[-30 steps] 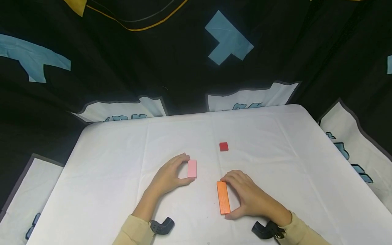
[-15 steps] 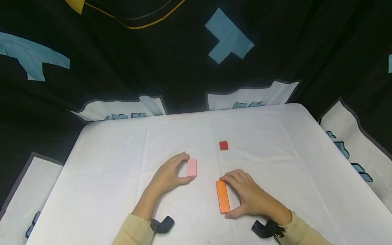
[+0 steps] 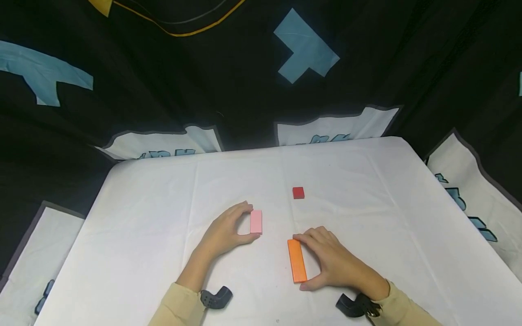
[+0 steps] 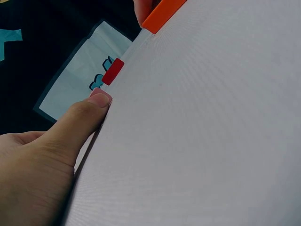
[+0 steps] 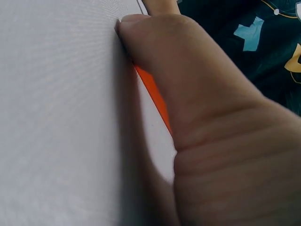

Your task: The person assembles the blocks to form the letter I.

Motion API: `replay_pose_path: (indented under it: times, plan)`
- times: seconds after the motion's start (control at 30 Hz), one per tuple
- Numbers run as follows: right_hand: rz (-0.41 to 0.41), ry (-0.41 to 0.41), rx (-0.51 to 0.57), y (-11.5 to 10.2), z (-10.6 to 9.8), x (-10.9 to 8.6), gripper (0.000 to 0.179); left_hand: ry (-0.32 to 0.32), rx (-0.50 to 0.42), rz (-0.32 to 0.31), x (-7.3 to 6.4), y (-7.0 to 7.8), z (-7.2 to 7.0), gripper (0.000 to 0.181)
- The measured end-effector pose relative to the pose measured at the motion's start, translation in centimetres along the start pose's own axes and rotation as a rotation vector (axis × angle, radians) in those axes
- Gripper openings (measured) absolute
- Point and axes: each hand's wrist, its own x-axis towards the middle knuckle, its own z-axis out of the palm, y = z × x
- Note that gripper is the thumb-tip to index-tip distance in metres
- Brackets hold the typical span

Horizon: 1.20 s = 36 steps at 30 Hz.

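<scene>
My left hand (image 3: 224, 232) pinches a small pink block (image 3: 256, 222) by its two short ends, thumb at the near end and fingers at the far end. In the left wrist view the thumb (image 4: 77, 123) covers most of that pink block. To the right and nearer to me, my right hand (image 3: 332, 260) grips a longer orange block (image 3: 297, 261) end to end in the same way. The right wrist view shows the thumb (image 5: 174, 61) in front of the orange block (image 5: 153, 92), hiding much of it. Both blocks lie at the white tabletop, apart from each other.
A small red block (image 3: 298, 193) sits farther back on the white cloth-covered table (image 3: 346, 181), beyond both hands. Dark curtains (image 3: 183, 81) with blue and white shapes hang behind the table. Black curved devices (image 3: 216, 298) are worn at both wrists.
The orange block and right hand have shifted very slightly left. Otherwise both hands keep their holds, and the whole head view has drifted up a little.
</scene>
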Motion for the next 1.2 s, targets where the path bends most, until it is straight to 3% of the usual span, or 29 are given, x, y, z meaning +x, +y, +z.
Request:
replay_pose_path:
  times: [0.17, 0.57, 1.2]
  plan:
    - [0.011, -0.007, 0.023, -0.04, 0.04, -0.02, 0.104, -0.001, 0.006, 0.000, 0.05, -0.02, 0.05, 0.074]
    - [-0.018, -0.020, 0.067, -0.21, 0.01, -0.32, 0.091, -0.001, 0.006, 0.001, 0.04, 0.01, -0.02, 0.074]
    - [-0.054, 0.024, 0.086, -0.11, 0.18, -0.41, 0.089, 0.000, 0.011, 0.003, 0.04, 0.00, -0.05, 0.074]
